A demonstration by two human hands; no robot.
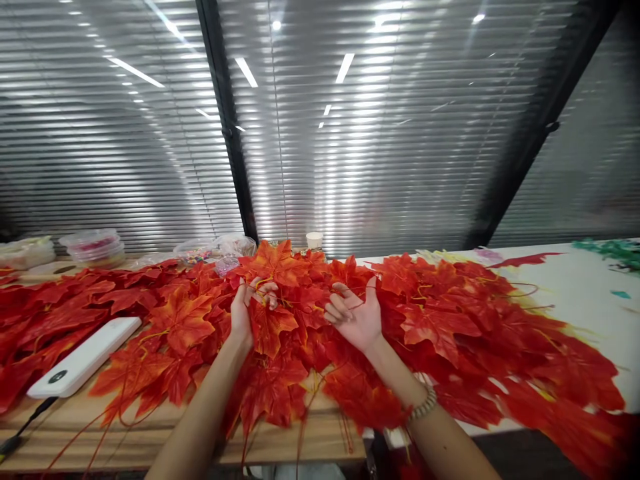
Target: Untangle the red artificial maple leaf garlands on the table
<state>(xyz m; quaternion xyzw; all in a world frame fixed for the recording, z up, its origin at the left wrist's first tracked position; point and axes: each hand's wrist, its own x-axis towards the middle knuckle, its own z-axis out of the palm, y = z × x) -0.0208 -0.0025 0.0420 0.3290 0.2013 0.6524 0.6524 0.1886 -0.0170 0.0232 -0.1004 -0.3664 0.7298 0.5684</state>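
1. Left hand (243, 308) raised over the heap of red maple leaves (280, 313), fingers curled shut in a pinch on a thin leaf stem (265, 288) near the middle of the bench (310, 437).
2. Right hand (356, 315) just beside it, palm up, grip half open with fingers loosely bent; thin strands across the fingers, but cannot tell whether anything is actually held.
3. Beaded bracelet (424, 404) on the right wrist.
4. Leaves spread almost edge to edge, spilling over the near edge at the right; bare wood only in a narrow strip along the near edge at the left and centre.
5. White power bank (85, 363) at the left, partly ringed by leaves, its dark cable (23, 430) trailing toward the near left corner.
6. Clear plastic tubs (95, 247) and a small white cup (315, 239) along the far edge, against the blinds (350, 133); little free room behind the heap.
7. White bench top (585, 287) open at the far right, with green scraps (613, 250) cut off by the frame.
8. Tub contents too small to make out; stems and bench surface beneath the heap hidden; both forearms cut off at the bottom.
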